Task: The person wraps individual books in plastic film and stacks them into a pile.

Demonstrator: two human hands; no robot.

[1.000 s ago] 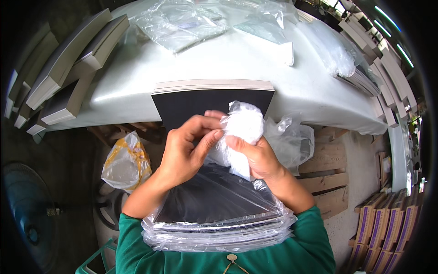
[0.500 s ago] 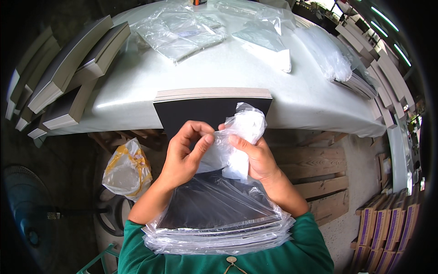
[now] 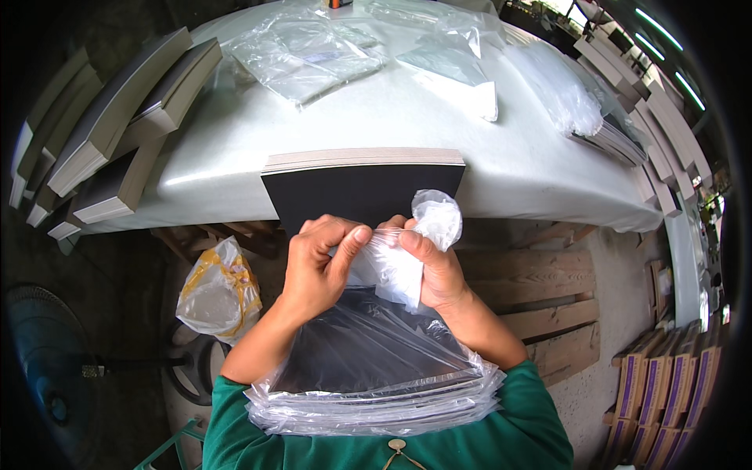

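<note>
In front of my chest, a bunched, whitish plastic bag (image 3: 401,270) stretches between my two hands. My right hand (image 3: 443,274) is closed around it, thumb on top, and its crumpled upper end sticks out past the fingers. With thumb and curled fingers, my left hand (image 3: 319,262) pinches the thin gathered edge. Below them, against my body, lies a stack of black sheets in clear plastic (image 3: 376,345), its layered near edge wrinkled. Just beyond my hands, a thick stack of black boards (image 3: 345,192) with pale edges sits at the table's front edge.
The table (image 3: 219,176) has a whitish cover. Clear plastic bags (image 3: 305,59) lie at its far side. Black boards stack up at left (image 3: 117,110) and right (image 3: 607,141). Below are a taped plastic bundle (image 3: 219,290), a fan (image 3: 51,368), a wooden pallet (image 3: 540,294) and boxes (image 3: 662,384).
The free end of the bunched plastic bag has tipped to the right and sunk a little. The plastic between my hands is drawn tighter, and my left fingers have curled in more.
</note>
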